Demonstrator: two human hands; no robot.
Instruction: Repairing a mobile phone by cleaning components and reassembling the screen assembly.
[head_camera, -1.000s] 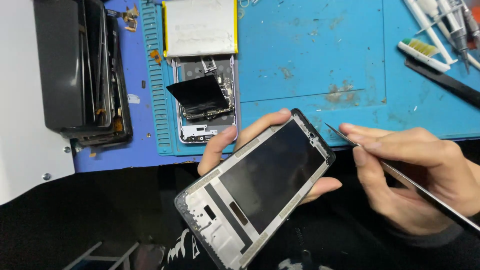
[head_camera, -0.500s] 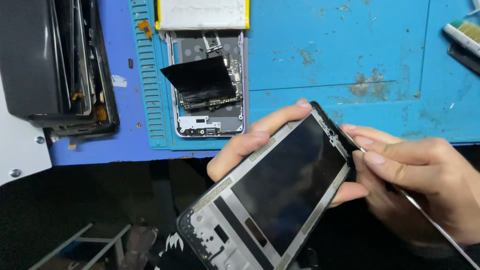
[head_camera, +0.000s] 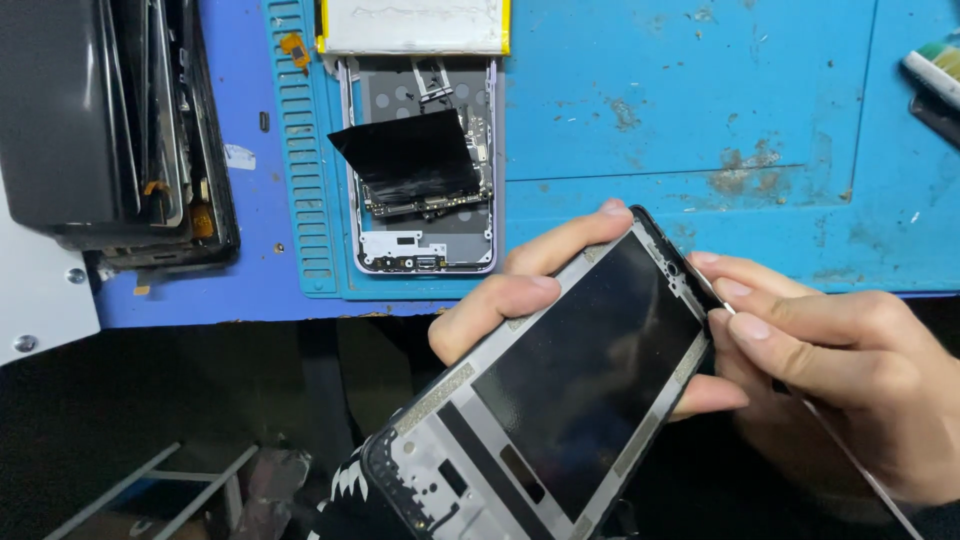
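1. Phone screen frame (head_camera: 560, 390), dark panel facing up, held tilted in the air over the near edge of the bench, below the blue work mat (head_camera: 700, 120). Its upper corner sits nearest the mat; its lower end runs off the bottom of the view.
2. Left hand (head_camera: 530, 290) wraps the frame from behind: fingers curl over the upper-left long edge, and a thumb tip shows at the right edge. Closed around the frame.
3. Right hand (head_camera: 840, 370) pinches a thin metal pry tool (head_camera: 850, 450). Fingers closed on the tool; its tip meets the frame's upper right edge, near the corner. The shaft trails down to the lower right.
4. Risk, as a judgement: the tip sits at a thin edge of the panel. Too much levering there could crack the glass or bend the frame; a slip could drive the point toward the left thumb just below it.
5. Risk: the frame is supported only by one hand in mid-air. A hard push from the tool could twist it out of that grip.
6. On the mat, well apart: an opened phone body (head_camera: 420, 190) with a black flap lifted, a yellow-edged battery (head_camera: 415, 25) above it.
7. Far left: a stack of dark phone parts (head_camera: 110, 130). Far right edge: a tube (head_camera: 930, 70), partly cut off.
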